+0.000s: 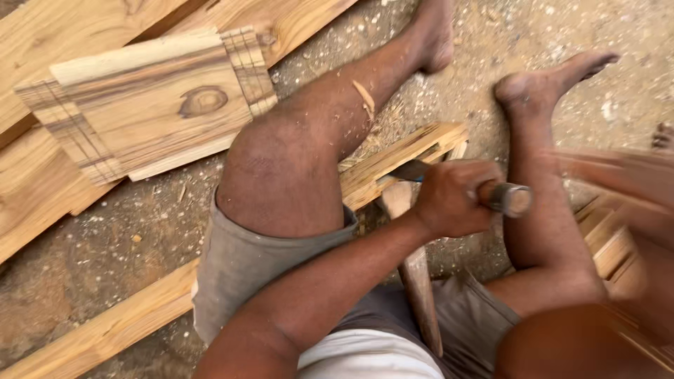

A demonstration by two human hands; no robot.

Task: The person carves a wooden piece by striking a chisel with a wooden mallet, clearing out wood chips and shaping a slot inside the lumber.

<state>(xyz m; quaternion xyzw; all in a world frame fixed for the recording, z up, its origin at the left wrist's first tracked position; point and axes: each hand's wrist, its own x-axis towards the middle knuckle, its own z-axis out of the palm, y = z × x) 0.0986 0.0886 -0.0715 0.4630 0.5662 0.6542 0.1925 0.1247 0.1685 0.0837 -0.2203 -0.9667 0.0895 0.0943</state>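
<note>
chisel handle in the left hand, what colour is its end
Pale tan wood at the end face, ringed by a dull grey metal band on the chisel handle; the head view shows it best.

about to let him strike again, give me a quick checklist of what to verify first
1. Left hand grip on chisel handle: closed around it, ok.
2. Chisel tip on the plank: hidden behind the hand, cannot tell.
3. Plank pinned: leg lies over it, ok.
4. Right hand and whatever it swings: a motion blur, cannot tell.
5. Bare feet near the work: unprotected, not ok.
</note>
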